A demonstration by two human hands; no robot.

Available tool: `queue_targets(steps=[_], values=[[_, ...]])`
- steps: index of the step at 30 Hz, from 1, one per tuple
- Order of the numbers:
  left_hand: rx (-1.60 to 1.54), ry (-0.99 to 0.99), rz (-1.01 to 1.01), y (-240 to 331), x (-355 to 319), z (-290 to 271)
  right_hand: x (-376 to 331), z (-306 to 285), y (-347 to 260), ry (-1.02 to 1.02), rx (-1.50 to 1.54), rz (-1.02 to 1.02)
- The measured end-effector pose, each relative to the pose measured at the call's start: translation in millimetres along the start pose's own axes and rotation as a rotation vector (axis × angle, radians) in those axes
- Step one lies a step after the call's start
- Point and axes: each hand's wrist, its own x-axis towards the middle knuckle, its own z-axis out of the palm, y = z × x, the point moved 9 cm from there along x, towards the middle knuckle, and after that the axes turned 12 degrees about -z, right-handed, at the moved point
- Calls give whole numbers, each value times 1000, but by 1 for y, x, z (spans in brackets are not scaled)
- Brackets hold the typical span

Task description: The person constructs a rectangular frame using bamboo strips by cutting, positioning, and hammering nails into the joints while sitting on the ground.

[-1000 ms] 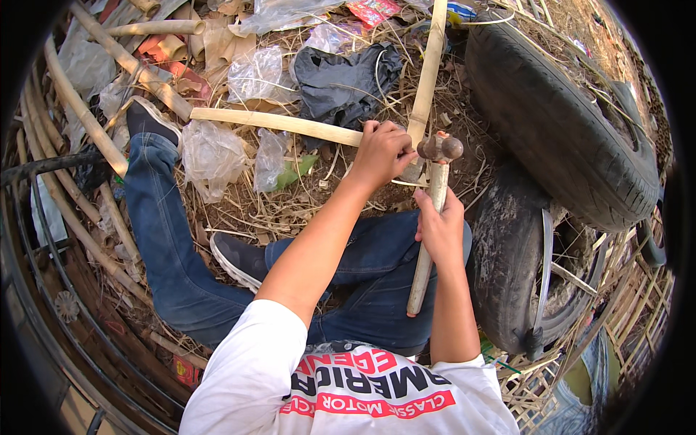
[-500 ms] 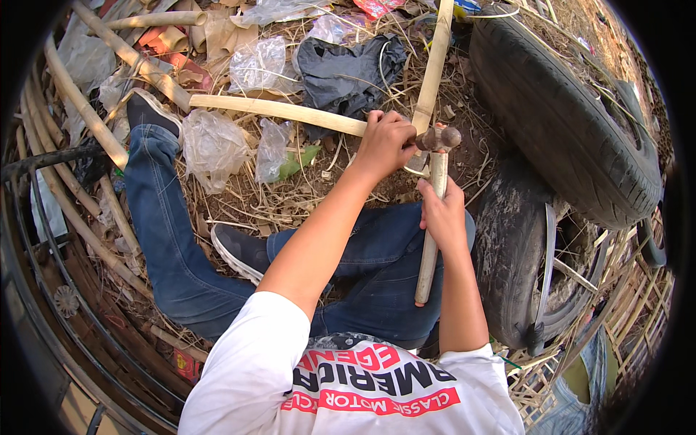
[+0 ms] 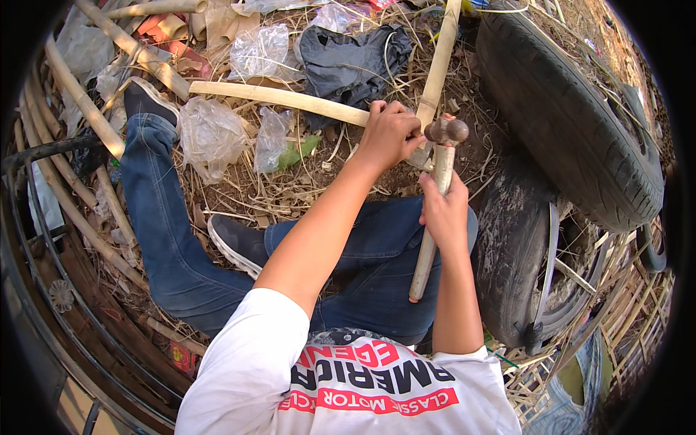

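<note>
Nearest, right hand [image 3: 444, 214] has its fingers wrapped tight round the hammer [image 3: 435, 196] handle, head up by the left. Left hand [image 3: 390, 134] w/ fingers closed on a bamboo stick [image 3: 279, 97], lying over straw beside the tyre [image 3: 573, 116].

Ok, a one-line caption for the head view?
Left hand steadies pale split bamboo strip; right hand grips wooden-handled metal hammer beside black rubber tyre.
</note>
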Motion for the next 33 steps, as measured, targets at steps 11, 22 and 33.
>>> queue_targets(steps=[11,22,33], values=[[65,-54,13,0,2,0,-3,-7,1,15,37,3],[415,17,-62,8,-8,-18,-1,-12,8,19,34,39],[854,-357,47,-9,-9,6,-1,-12,8,-21,34,30]])
